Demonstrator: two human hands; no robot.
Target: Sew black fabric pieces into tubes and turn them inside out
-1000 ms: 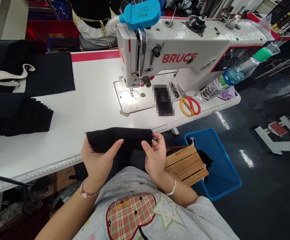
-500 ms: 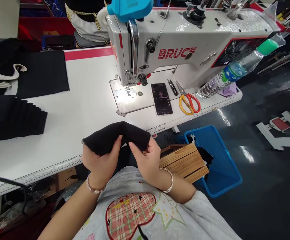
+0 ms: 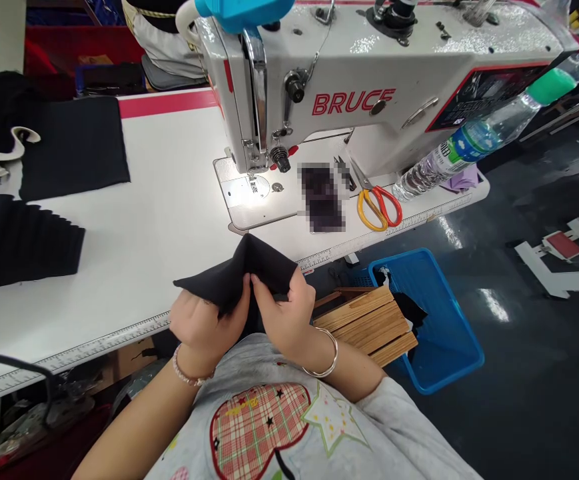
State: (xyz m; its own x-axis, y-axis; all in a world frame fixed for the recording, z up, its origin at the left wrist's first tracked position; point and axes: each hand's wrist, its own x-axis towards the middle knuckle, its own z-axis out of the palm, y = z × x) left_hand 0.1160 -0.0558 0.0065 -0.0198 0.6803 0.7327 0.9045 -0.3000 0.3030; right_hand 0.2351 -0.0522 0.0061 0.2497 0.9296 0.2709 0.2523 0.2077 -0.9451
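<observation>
A piece of black fabric (image 3: pixel 239 270) is held between both hands in front of my body, over the table's front edge. My left hand (image 3: pixel 208 327) grips its left part, with the thumb pressed at the middle. On the other side my right hand (image 3: pixel 286 313) pinches the cloth, its thumb nearly meeting the left one. The fabric rises to a peaked fold between the thumbs. Fingers behind the cloth are partly hidden. Beyond it stands a white sewing machine (image 3: pixel 349 93) with its needle area lit.
Stacked black fabric pieces (image 3: pixel 24 243) and a flat black panel (image 3: pixel 74 150) lie on the left. Scissors (image 3: pixel 379 208), a blurred phone (image 3: pixel 322 199) and a water bottle (image 3: pixel 449 157) are by the machine. A wooden stool (image 3: pixel 369 323) and blue basket (image 3: pixel 449 333) stand below right.
My hands have drawn closer together, thumbs almost meeting. The black fabric has bent from a smooth curve into a sharp peak. The view has shifted slightly.
</observation>
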